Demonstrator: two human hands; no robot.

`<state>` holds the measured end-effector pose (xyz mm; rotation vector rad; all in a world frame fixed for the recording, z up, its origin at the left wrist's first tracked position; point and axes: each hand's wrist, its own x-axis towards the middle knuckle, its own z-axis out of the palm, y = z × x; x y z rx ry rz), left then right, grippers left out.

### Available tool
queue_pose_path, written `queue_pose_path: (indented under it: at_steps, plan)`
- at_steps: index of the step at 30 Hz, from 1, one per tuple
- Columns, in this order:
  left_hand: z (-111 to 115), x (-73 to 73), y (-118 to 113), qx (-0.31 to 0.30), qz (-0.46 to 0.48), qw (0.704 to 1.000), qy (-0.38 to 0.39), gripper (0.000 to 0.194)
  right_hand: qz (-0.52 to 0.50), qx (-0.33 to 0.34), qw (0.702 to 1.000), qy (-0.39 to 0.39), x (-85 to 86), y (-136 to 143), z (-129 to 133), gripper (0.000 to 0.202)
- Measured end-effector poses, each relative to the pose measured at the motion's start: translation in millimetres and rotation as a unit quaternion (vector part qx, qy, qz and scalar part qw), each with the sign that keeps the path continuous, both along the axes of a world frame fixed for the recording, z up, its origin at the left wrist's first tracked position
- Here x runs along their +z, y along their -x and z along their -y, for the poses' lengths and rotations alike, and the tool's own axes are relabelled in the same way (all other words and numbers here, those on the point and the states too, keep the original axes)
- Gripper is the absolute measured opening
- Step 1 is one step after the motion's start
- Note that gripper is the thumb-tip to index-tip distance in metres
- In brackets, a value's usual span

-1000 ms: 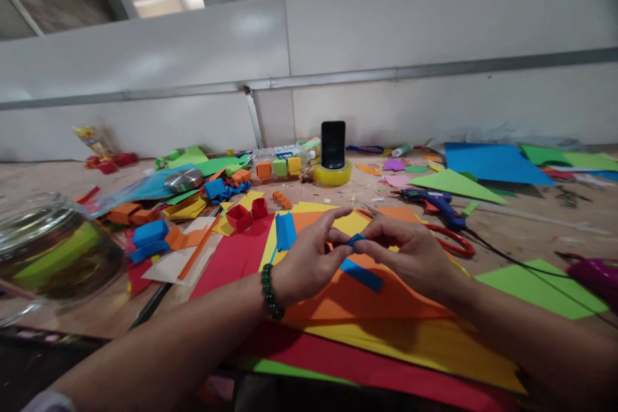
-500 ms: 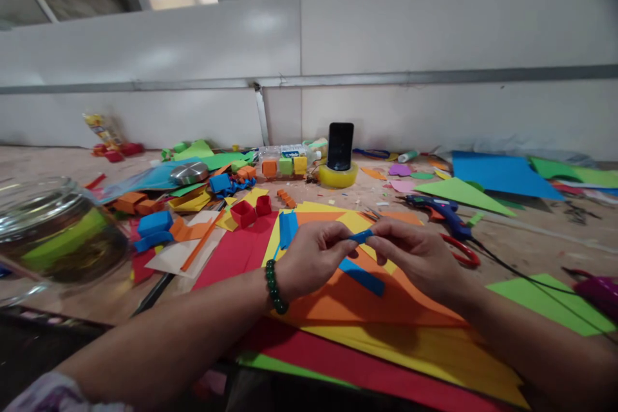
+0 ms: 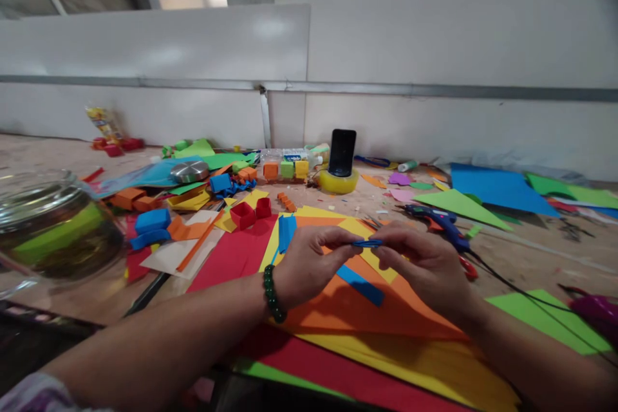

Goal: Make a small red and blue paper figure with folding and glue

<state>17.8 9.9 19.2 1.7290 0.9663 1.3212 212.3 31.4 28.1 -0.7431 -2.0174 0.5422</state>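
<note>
Worktable (image 3: 524, 261) under coloured paper (image 3: 338, 312), white panels (image 3: 458, 38) behind, hands (image 3: 311, 264) (image 3: 429, 264) tight on folded blue paper (image 3: 367, 243)

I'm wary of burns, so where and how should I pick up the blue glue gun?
Probably grip the blue glue gun around its handle, coming from the right: it lies with its nozzle pointing left, while the handle slants rightward and nearer, ending at the black cord.
</note>
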Motion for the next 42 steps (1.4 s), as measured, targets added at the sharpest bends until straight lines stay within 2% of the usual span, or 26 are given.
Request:
queue_pose_path:
  at_steps: [4, 7, 10, 14, 17, 19, 23, 26, 29, 34, 38, 40, 42]
  plan:
    - [2.1, 0.5, 0.3, 0.014, -0.029, 0.998, -0.047, 0.011, 0.040, -0.020, 0.994, -0.104, -0.4, -0.2, 1.9, 0.009]
    - [3.1, 0.5, -0.4, 0.008, -0.065, 0.996, -0.055, 0.012, 0.082, -0.016, 0.989, -0.121, 2.3, -1.4, 3.8, 0.008]
    - [2.7, -0.9, -1.7, 0.002, -0.075, 0.996, -0.041, 0.013, 0.113, -0.006, 0.991, -0.065, 8.4, -2.0, 4.9, 0.013]
    - [2.1, -1.7, -3.4, -0.032, -0.010, 0.999, 0.020, 0.013, 0.120, 0.007, 0.991, 0.051, 16.0, -1.4, 3.4, 0.022]
    - [3.1, -1.1, -3.5, -0.032, 0.006, 0.998, 0.046, 0.023, 0.101, 0.003, 0.992, 0.070, 13.4, -0.8, 2.3, 0.016]
    - [4.5, -0.8, -2.9, -0.019, 0.000, 0.999, 0.030, 0.036, 0.078, -0.001, 0.995, 0.055, 7.3, -0.7, 2.0, 0.010]
    - [8.3, -2.9, -1.3, -0.010, -0.048, 0.998, -0.046, 0.055, 0.015, -0.014, 0.999, -0.032, -2.1, -1.1, 3.1, 0.017]
    - [10.5, -5.5, 0.0, -0.011, -0.088, 0.993, -0.081, 0.064, 0.059, 0.016, 0.994, -0.088, 1.5, -1.3, 5.5, 0.007]
    - [11.4, -5.4, 1.0, -0.024, -0.121, 0.988, -0.090, 0.058, 0.087, 0.049, 0.993, -0.064, 8.8, -2.3, 7.5, 0.010]
    - [10.5, 2.8, 0.6, -0.021, -0.113, 0.987, -0.114, 0.032, 0.092, 0.053, 0.994, 0.000, 14.3, -6.0, 6.7, 0.019]
    - [8.2, 6.9, -0.3, -0.013, -0.067, 0.996, -0.061, 0.013, 0.085, 0.049, 0.995, 0.022, 13.2, -3.0, 8.2, 0.020]
    - [6.3, 6.1, -0.7, -0.037, -0.024, 0.999, 0.005, 0.011, 0.078, 0.038, 0.996, 0.018, 13.9, -0.5, 8.6, 0.021]
    - [3.7, 4.3, -0.9, -0.068, 0.038, 0.992, 0.100, 0.020, 0.082, 0.021, 0.996, 0.022, 17.1, -2.1, 4.7, 0.021]
